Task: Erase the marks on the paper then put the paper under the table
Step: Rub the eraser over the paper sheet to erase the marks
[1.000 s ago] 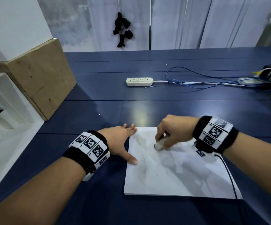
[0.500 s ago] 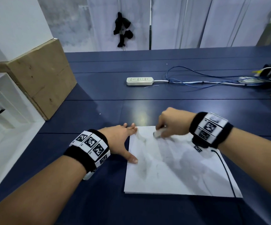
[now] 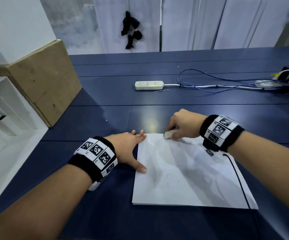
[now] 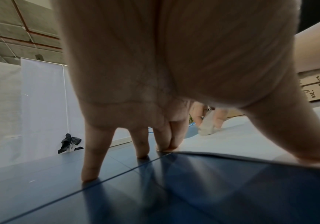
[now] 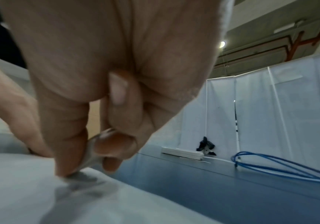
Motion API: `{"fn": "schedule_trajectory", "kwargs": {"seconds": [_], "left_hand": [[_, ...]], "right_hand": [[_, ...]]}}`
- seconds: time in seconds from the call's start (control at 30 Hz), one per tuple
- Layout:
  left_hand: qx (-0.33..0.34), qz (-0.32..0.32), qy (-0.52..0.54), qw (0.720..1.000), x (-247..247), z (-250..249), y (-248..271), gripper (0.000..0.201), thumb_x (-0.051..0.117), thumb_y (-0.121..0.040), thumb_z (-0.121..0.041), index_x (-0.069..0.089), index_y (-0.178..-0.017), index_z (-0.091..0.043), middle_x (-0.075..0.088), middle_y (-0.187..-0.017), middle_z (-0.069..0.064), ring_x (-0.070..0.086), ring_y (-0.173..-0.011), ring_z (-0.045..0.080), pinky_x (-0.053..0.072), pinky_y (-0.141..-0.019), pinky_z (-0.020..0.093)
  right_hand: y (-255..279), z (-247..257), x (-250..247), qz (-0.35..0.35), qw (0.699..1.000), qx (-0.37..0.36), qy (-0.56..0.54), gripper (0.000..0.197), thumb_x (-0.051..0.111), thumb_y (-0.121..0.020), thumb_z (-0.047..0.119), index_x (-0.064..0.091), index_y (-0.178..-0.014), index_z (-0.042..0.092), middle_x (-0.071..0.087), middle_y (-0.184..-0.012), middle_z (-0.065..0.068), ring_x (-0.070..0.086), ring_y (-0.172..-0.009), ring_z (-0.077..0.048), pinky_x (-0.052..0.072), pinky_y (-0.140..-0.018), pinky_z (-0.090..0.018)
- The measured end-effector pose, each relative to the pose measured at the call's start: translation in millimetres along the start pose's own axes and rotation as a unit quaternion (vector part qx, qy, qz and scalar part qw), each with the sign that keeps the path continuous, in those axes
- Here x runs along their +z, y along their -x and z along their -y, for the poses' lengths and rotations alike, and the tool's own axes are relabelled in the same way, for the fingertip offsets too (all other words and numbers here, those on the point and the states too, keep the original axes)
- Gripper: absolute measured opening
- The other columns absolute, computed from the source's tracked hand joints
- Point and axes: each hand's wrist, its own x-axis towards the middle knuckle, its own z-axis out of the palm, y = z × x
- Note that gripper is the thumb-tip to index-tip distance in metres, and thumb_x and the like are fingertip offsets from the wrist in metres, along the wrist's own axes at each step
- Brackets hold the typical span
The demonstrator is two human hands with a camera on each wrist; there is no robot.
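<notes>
A white sheet of paper (image 3: pixel 188 172) with faint grey smudges lies on the dark blue table (image 3: pixel 105 118) in front of me. My left hand (image 3: pixel 131 149) is spread flat, fingertips (image 4: pixel 166 145) and thumb pressing the paper's left edge and far left corner. My right hand (image 3: pixel 181 125) pinches a small white eraser (image 3: pixel 169 134) between thumb and fingers, its tip on the paper's far edge. From the left wrist the eraser (image 4: pixel 207 127) shows standing on the sheet (image 4: pixel 241 136). In the right wrist view the eraser (image 5: pixel 91 156) is mostly hidden by fingers.
A white power strip (image 3: pixel 149 85) and loose blue cables (image 3: pixel 209 84) lie farther back on the table. A wooden box (image 3: pixel 41 78) stands at the left edge, with a white shelf unit (image 3: pixel 0 111) beside it. A black wire (image 3: pixel 239 179) from my right wrist crosses the paper.
My right hand has slid the eraser away from me, from the sheet's upper middle to its far edge. The left hand has stayed in place.
</notes>
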Motion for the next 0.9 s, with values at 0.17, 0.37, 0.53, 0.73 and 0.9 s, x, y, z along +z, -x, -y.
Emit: {"fn": "schedule_trajectory", "kwargs": {"seconds": [0.17,0.37,0.53,0.73,0.9], "left_hand": [[0.004,0.002,0.008,1.0,1,2,-2,0.133,0.07,-0.057,-0.081,0.001,-0.157,-0.028,-0.006,-0.161,-0.02,-0.001,-0.15,0.008,0.025,-0.118,0.048],[-0.002,0.006,0.001,1.0,0,-1,2,0.131,0.069,-0.057,-0.081,0.0,-0.156,-0.031,-0.007,-0.16,-0.024,-0.002,-0.15,0.006,0.028,-0.116,0.051],[-0.007,0.006,0.0,1.0,-2,-3,4,0.131,0.069,-0.057,-0.082,0.0,-0.157,-0.03,-0.006,-0.16,-0.024,-0.001,-0.15,0.005,0.029,-0.116,0.051],[-0.007,0.005,0.001,1.0,-2,-2,4,0.131,0.069,-0.057,-0.082,0.001,-0.156,-0.03,-0.006,-0.16,-0.024,0.0,-0.15,0.006,0.03,-0.115,0.051],[-0.008,0.007,0.002,1.0,-2,-4,5,0.131,0.07,-0.057,-0.081,0.001,-0.156,-0.03,-0.006,-0.16,-0.024,0.0,-0.15,0.005,0.029,-0.115,0.053]], "right_hand": [[25,7,11,0.037,0.998,-0.051,-0.022,0.028,0.067,-0.078,0.05,0.075,-0.091,0.027,0.067,-0.08,0.005,0.06,-0.075,-0.017,0.053,-0.07,-0.036],[20,9,-1,0.032,0.998,-0.029,-0.035,0.027,0.073,-0.077,0.049,0.078,-0.089,0.026,0.071,-0.071,0.004,0.059,-0.066,-0.012,0.054,-0.069,-0.032],[-1,-7,-1,-0.028,0.999,0.015,-0.018,0.02,0.075,-0.075,0.035,0.078,-0.089,0.021,0.073,-0.077,-0.005,0.066,-0.079,-0.025,0.056,-0.07,-0.038],[40,12,6,0.101,0.991,-0.078,-0.05,0.054,0.052,-0.063,0.068,0.076,-0.093,0.029,0.069,-0.085,0.006,0.059,-0.074,-0.011,0.051,-0.071,-0.03],[4,-1,-3,0.003,1.0,0.001,-0.016,0.02,0.073,-0.077,0.039,0.078,-0.087,0.023,0.072,-0.079,0.0,0.064,-0.08,-0.022,0.055,-0.07,-0.036]]}}
